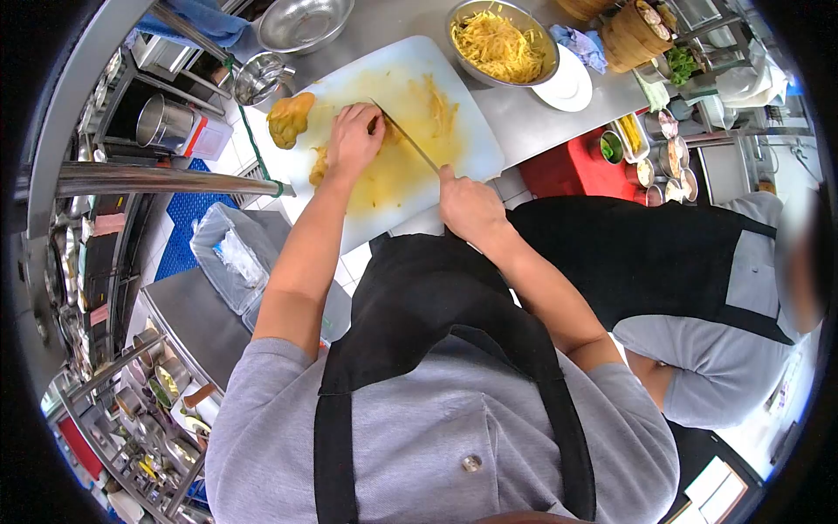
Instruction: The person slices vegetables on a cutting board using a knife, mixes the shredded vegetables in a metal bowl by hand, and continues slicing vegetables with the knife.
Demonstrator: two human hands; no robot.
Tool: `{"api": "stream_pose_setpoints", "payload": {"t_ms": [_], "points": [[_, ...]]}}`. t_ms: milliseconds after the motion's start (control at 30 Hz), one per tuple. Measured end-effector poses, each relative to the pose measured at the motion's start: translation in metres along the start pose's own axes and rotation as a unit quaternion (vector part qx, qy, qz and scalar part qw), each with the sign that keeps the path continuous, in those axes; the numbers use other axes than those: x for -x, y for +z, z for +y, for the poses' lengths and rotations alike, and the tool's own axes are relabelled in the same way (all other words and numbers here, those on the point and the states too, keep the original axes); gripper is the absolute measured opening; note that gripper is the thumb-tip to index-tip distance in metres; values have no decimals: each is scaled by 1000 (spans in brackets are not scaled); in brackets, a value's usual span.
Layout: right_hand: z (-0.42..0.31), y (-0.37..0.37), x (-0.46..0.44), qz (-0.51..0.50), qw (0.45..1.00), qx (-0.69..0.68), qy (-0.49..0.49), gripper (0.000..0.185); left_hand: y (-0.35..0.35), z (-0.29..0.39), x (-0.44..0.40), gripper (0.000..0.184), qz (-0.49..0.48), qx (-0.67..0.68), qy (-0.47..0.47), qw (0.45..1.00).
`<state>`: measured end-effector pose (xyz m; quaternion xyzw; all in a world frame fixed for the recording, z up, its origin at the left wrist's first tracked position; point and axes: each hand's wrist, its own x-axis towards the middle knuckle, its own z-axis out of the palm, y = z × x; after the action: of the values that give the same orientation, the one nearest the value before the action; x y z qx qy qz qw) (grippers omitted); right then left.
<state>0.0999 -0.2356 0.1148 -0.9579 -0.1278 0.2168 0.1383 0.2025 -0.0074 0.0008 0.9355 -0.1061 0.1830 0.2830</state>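
The person's right hand (471,208) is clenched around the handle of a knife (408,141), whose long blade slants across a white cutting board (478,144) toward the far left, its tip just beside the left hand (356,138). The left hand is lowered over the board with its fingers bent; its palm hides whatever is beneath, so whether it grips a piece cannot be told. Yellow-brown pieces (320,166) lie on the board at the left side of that hand. Yellow shreds (442,109) are scattered on the board's right part, past the blade, and wet yellow stains cover its middle. A lumpy yellow-brown chunk (290,120) rests at the board's left edge. Beyond that edge, on the far left, stand a shiny metal container (262,79) and a perforated metal colander (305,23). Right of the board's far end, a metal bowl (553,63) holds a heap of yellow shreds, with white plates (569,87) just beside it on the metal counter (534,120). Farther right are a crumpled bluish cloth (580,45) and a bamboo steamer (627,40). A co-worker (646,262) in a black apron is close by on the right, near a red surface (567,171) bearing small containers.
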Motion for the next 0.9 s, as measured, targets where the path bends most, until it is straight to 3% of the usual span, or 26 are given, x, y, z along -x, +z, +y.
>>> {"api": "stream_pose_setpoints", "payload": {"t_ms": [300, 633, 900], "points": [[-4, 33, -78, 51, 998, -12, -40, 22, 4, -4, -2, 11, -1, 3, 7, 1000], [4, -16, -37, 43, 996, -45, 68, 30, 1, 0, -2, 11, -13, 25, 2, 1000], [1, -26, -39, 51, 996, -41, 60, 29, 1, 1, -1, 8, -2, 15, 4, 1000]]}}
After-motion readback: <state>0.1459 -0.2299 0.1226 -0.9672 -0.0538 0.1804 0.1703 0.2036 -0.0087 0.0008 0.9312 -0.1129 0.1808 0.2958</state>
